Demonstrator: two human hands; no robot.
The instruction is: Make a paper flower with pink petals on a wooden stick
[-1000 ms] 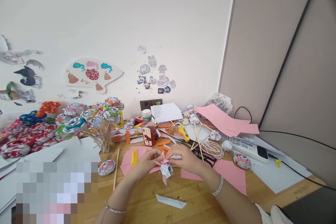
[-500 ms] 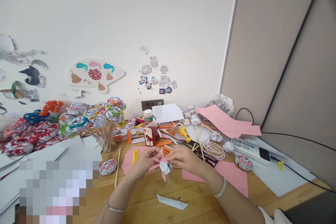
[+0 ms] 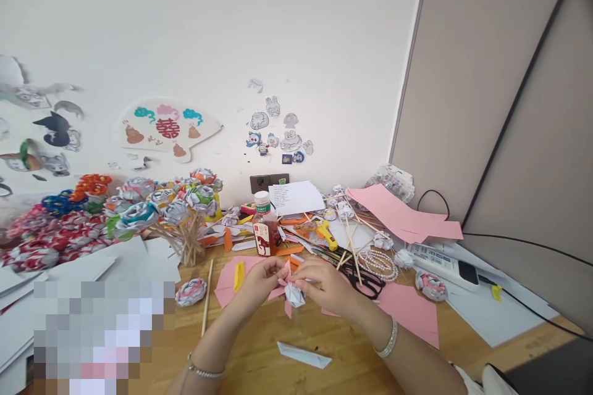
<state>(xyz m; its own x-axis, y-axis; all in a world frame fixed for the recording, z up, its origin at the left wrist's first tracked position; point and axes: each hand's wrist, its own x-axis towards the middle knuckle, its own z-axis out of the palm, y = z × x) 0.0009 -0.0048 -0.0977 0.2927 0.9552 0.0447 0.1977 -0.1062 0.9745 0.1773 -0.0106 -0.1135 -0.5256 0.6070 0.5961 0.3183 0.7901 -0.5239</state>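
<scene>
Between my two hands is a small folded paper flower [image 3: 294,296], with a white centre and pink strips sticking out around it. My left hand [image 3: 264,281] pinches its pink strips from the left. From the right, my right hand [image 3: 322,282] has its fingers closed on the flower's upper right side; the fingertips partly hide the paper. A folded white paper strip [image 3: 304,355] lies on the table in front of the hands. Pink paper sheets [image 3: 225,278] lie left of my left hand, with a folded yellow strip [image 3: 239,276] on them.
A drink bottle [image 3: 264,228] stands behind the hands. Black scissors [image 3: 370,284], a pearl string [image 3: 377,264] and a yellow glue gun [image 3: 327,233] lie to the right. Finished paper flowers on sticks [image 3: 176,213] stand at left. A white-and-pink paper rose [image 3: 191,292] sits beside a wooden stick [image 3: 207,296].
The flower has turned slightly and shifted a little to the right between my fingers. Both hands keep hold of it in nearly the same place.
</scene>
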